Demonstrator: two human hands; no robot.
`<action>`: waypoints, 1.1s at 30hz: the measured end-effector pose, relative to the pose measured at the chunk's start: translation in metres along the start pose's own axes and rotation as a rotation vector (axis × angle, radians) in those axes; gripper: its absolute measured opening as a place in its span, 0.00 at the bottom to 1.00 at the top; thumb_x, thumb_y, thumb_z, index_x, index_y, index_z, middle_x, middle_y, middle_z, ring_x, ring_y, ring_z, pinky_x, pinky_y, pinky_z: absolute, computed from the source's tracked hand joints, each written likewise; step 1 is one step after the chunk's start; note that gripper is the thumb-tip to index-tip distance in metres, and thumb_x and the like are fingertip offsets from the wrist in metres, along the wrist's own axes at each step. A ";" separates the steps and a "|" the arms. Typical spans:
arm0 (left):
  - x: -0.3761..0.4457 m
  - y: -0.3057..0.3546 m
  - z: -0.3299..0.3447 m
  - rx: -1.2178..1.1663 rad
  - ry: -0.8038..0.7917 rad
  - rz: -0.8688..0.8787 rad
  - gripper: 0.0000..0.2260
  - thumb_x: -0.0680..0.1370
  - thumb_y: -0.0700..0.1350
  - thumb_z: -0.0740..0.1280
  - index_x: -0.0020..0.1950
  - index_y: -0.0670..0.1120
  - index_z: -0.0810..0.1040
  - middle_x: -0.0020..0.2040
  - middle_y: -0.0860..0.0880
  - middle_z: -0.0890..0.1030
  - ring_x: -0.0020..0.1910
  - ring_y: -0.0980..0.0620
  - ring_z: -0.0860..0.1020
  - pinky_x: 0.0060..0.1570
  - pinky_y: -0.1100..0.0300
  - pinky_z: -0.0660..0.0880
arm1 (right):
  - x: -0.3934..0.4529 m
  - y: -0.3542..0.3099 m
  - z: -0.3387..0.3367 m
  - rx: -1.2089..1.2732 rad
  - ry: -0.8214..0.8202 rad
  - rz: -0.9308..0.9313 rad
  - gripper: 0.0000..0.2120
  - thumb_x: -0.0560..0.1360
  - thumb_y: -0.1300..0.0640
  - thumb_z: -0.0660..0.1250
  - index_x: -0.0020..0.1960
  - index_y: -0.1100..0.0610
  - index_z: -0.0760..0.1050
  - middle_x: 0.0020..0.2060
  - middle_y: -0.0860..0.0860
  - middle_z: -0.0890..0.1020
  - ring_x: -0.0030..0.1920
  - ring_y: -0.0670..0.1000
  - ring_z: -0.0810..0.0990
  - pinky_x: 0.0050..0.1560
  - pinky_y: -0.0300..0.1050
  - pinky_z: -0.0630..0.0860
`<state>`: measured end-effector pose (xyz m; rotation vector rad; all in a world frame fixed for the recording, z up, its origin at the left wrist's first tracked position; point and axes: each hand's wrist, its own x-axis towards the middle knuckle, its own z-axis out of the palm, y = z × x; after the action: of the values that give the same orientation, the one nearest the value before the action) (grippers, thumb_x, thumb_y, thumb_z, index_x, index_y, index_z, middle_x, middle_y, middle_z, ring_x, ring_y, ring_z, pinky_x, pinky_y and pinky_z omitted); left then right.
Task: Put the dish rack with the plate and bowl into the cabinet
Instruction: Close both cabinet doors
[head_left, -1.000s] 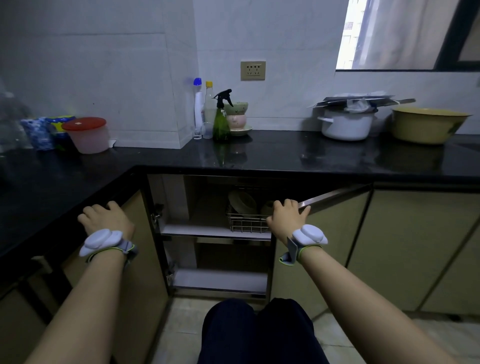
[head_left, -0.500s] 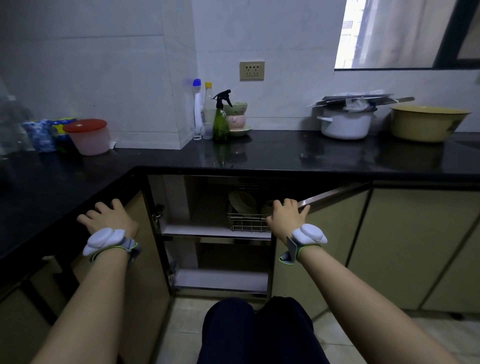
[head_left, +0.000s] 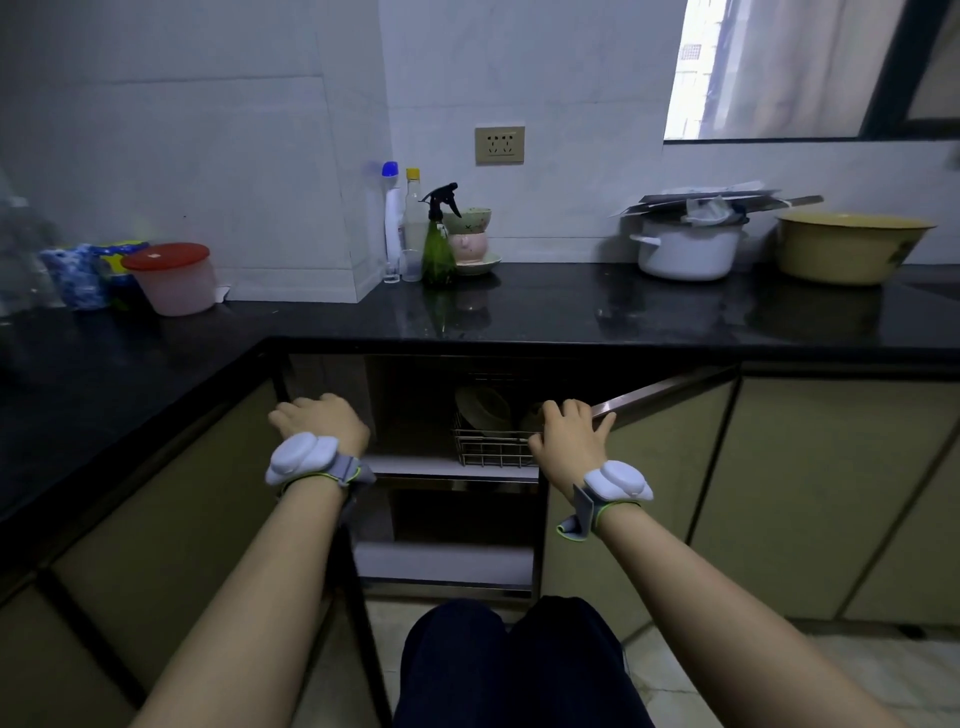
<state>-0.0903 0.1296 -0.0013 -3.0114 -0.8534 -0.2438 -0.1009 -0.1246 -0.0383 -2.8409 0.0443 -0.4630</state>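
Observation:
The wire dish rack (head_left: 485, 453) stands on the upper shelf (head_left: 415, 466) inside the open cabinet under the black counter. A pale plate (head_left: 482, 407) stands upright in the rack. A bowl (head_left: 531, 415) beside it is mostly hidden behind my right hand. My left hand (head_left: 322, 422) grips the top edge of the left cabinet door (head_left: 182, 509). My right hand (head_left: 569, 435) holds the top edge of the right cabinet door (head_left: 649, 467). Both doors are partly open, with the rack visible in the gap between them.
On the black counter (head_left: 571, 312) stand bottles and a green spray bottle (head_left: 439, 249), stacked bowls, a white pot (head_left: 688, 249), a yellow basin (head_left: 847, 247) and a red-lidded tub (head_left: 174, 278). The cabinet's lower shelf (head_left: 441, 564) holds nothing I can see. My knees are below.
My left hand has moved to the right with the left door, which has swung inward and narrowed the opening. My right hand and the right door have stayed put.

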 end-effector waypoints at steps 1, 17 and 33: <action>-0.003 0.007 0.000 -0.040 -0.021 0.024 0.17 0.77 0.49 0.61 0.61 0.42 0.76 0.65 0.38 0.73 0.60 0.39 0.72 0.64 0.52 0.62 | -0.002 0.002 0.001 0.029 0.017 -0.021 0.16 0.76 0.55 0.58 0.62 0.56 0.69 0.62 0.56 0.72 0.72 0.57 0.61 0.72 0.69 0.49; -0.036 0.074 0.036 -0.701 -0.096 0.453 0.28 0.80 0.50 0.61 0.76 0.41 0.56 0.80 0.40 0.43 0.63 0.36 0.75 0.47 0.54 0.73 | 0.008 0.028 0.022 -0.065 0.116 -0.266 0.29 0.66 0.56 0.67 0.67 0.51 0.73 0.69 0.61 0.72 0.67 0.64 0.73 0.62 0.61 0.72; -0.027 0.109 0.048 -0.341 -0.026 0.550 0.35 0.78 0.46 0.62 0.79 0.42 0.47 0.79 0.42 0.47 0.58 0.39 0.76 0.42 0.54 0.73 | 0.028 0.034 0.056 0.043 0.042 -0.427 0.40 0.64 0.63 0.66 0.75 0.63 0.61 0.75 0.63 0.60 0.71 0.64 0.68 0.58 0.50 0.76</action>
<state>-0.0492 0.0246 -0.0485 -3.4067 0.0497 -0.3694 -0.0559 -0.1452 -0.0899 -2.7926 -0.5658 -0.5982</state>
